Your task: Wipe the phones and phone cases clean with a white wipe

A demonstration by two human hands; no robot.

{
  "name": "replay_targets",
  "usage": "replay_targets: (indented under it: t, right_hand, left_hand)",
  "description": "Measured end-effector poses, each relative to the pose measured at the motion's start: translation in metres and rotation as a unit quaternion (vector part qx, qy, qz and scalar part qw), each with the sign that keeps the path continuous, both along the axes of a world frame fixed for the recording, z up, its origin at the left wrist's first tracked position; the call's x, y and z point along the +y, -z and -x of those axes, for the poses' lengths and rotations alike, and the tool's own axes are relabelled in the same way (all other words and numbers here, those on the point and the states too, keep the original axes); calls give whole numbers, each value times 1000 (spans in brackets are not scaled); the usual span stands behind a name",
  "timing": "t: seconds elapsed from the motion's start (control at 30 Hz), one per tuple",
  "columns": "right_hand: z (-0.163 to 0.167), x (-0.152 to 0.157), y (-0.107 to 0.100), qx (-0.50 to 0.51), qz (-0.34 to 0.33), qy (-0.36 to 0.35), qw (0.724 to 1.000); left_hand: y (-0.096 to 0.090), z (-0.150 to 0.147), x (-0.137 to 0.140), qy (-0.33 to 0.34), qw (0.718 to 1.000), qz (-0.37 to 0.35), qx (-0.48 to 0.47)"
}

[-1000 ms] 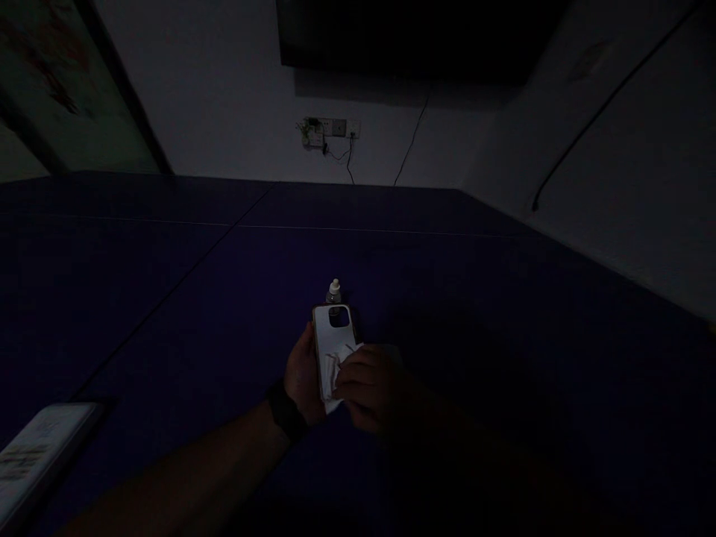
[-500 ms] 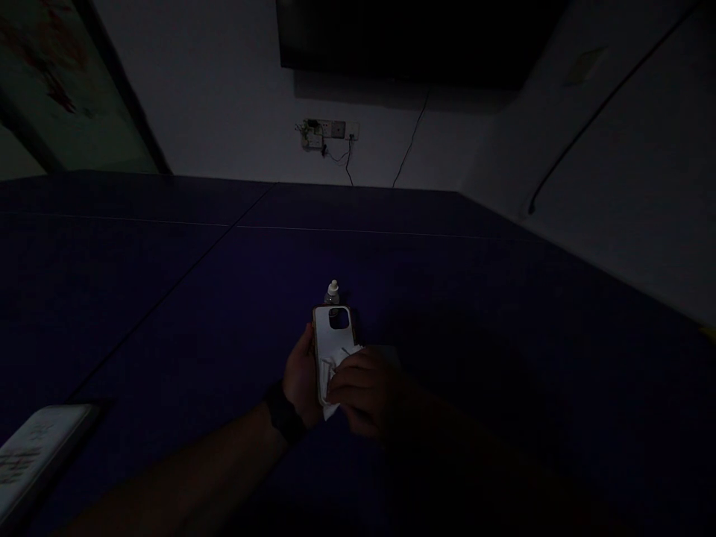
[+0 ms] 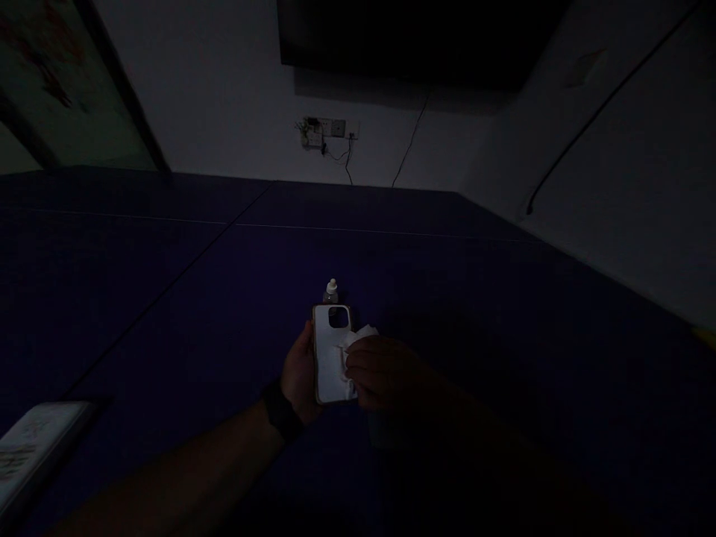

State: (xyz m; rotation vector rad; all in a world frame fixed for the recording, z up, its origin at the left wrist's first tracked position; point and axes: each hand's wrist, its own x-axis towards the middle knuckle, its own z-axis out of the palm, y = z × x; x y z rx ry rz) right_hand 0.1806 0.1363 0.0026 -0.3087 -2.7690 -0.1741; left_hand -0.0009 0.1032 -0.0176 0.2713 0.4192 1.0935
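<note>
My left hand (image 3: 300, 377) is closed around the left side of a phone case (image 3: 329, 365), its pale inner face turned up and its camera cutout at the far end. A crumpled white tissue (image 3: 365, 331) is pinched in my right hand (image 3: 380, 371), which presses it against the right part of the case. The fingers of my right hand cover much of the tissue and the case's right edge. Just beyond the case stands a small clear bottle (image 3: 331, 291) with a white cap, its lower part hidden by the case.
The dim room has a dark blue surface (image 3: 168, 328) under everything. A white box with print (image 3: 39, 440) lies at the lower left. Sockets with cables (image 3: 335, 129) and a dark screen (image 3: 414, 45) are on the far wall. A dark cable (image 3: 604, 104) runs along the right wall.
My right hand has slid the tissue rightward across the case, baring more of its lower left inner face. My left hand and the bottle are nearly where they were.
</note>
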Motion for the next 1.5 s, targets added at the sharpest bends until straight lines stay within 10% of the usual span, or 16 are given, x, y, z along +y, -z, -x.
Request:
replay_targets:
  t: [0.5,1.13,1.5]
  right_hand:
    - [6,-3,1,17,-55,-22,998]
    - [9,-15,9,159,51,-42,985]
    - [9,-13,8,72,-8,-26,997]
  left_hand:
    - [-7,2,1,-17,998,32,45]
    - [-7,0,3,-31,997,71,18]
    - [-14,-2,2,-35,996,69,42]
